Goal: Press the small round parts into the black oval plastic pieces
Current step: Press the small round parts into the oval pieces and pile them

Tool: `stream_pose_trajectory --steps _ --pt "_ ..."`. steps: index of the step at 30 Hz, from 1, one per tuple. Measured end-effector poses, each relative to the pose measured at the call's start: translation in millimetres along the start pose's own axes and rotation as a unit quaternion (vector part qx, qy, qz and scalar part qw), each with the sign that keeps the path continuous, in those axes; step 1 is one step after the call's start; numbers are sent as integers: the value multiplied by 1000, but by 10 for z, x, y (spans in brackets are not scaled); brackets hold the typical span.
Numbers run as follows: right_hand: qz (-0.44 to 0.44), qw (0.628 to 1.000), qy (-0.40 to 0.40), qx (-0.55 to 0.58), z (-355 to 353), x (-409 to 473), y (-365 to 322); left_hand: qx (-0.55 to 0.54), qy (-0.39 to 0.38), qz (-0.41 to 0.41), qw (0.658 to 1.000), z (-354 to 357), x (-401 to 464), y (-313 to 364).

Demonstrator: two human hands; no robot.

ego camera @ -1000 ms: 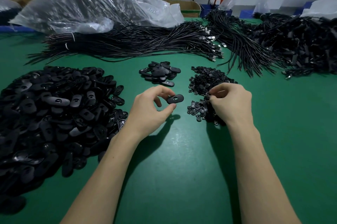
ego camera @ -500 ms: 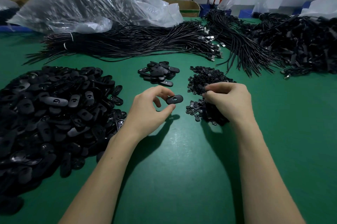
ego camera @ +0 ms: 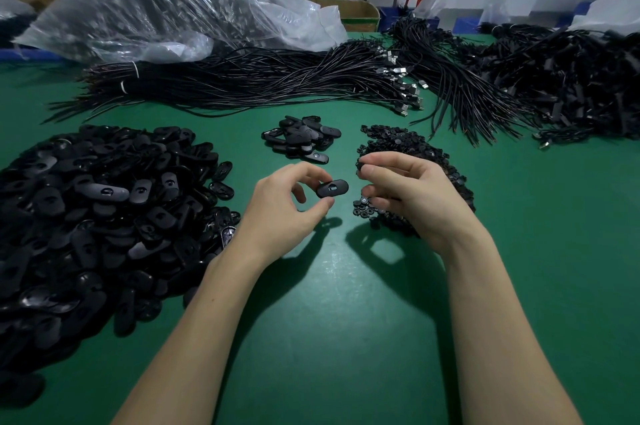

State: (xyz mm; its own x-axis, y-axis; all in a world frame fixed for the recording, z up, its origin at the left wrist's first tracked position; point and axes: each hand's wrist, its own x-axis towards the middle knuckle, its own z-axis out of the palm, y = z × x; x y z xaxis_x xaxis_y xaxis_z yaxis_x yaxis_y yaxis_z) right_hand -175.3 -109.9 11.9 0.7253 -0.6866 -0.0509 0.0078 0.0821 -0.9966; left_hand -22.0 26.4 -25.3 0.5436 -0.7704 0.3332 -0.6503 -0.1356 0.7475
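My left hand (ego camera: pixel 284 206) pinches one black oval plastic piece (ego camera: pixel 333 188) between thumb and forefinger, holding it level above the green table, its small hole facing up. My right hand (ego camera: pixel 408 192) hovers just right of it over the heap of small round parts (ego camera: pixel 398 144). Its thumb and forefinger pinch a small round part (ego camera: pixel 360 166), and its other fingers are curled above more loose round parts. A big pile of black oval pieces (ego camera: pixel 97 217) lies at the left. A small pile of oval pieces (ego camera: pixel 301 139) sits behind my hands.
Long bundles of black cables (ego camera: pixel 242 82) cross the table behind the piles, with more tangled cables (ego camera: pixel 554 85) at the right. A large clear plastic bag (ego camera: pixel 166 5) lies at the back left. Bare green table (ego camera: pixel 346 338) lies between my forearms.
My right hand has lifted off the heap of round parts with one pinched in its fingertips and moved left toward the oval piece. My left hand has stayed almost still.
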Motion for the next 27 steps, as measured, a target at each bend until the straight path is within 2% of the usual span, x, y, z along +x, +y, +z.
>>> stream_pose_trajectory --steps 6,19,27 --pt "1 999 -25 -33 18 -23 -5 -3 2 1 1000 -1 -3 1" --pt "-25 998 11 -50 118 22 42 -4 6 9 1000 -4 -1 -13" --pt "-21 998 3 -60 129 23 56 -2 6 11 1000 -7 4 -8"
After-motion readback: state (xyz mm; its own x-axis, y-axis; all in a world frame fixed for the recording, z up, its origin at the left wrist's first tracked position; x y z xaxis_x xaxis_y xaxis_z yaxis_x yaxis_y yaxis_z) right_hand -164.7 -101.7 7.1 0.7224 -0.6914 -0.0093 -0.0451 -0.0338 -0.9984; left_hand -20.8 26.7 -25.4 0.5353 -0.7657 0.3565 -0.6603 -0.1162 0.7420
